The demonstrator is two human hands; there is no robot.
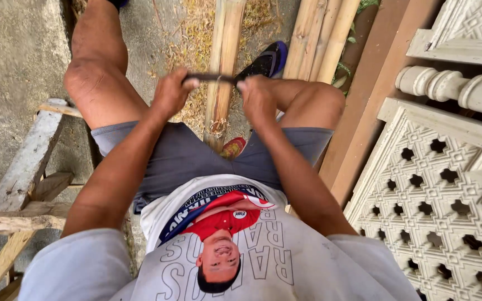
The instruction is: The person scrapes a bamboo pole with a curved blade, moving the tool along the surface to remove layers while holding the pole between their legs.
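Both hands are gripping one dark flat blade [212, 78] crosswise over a split bamboo pole [222, 67]: your left hand [171, 92] is closing on one end, your right hand [258, 96] on the other. Between your knees, rough concrete ground [12, 56] is lying open leftward; more bamboo poles [319, 36] and a carved lattice panel [436, 184] are crowding the right.

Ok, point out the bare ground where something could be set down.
Bare grey concrete floor lies left of the left knee, above the weathered wooden bench. Crowded: both hands grip a dark blade across the split bamboo pole; stacked bamboo poles and carved white panels fill the right.
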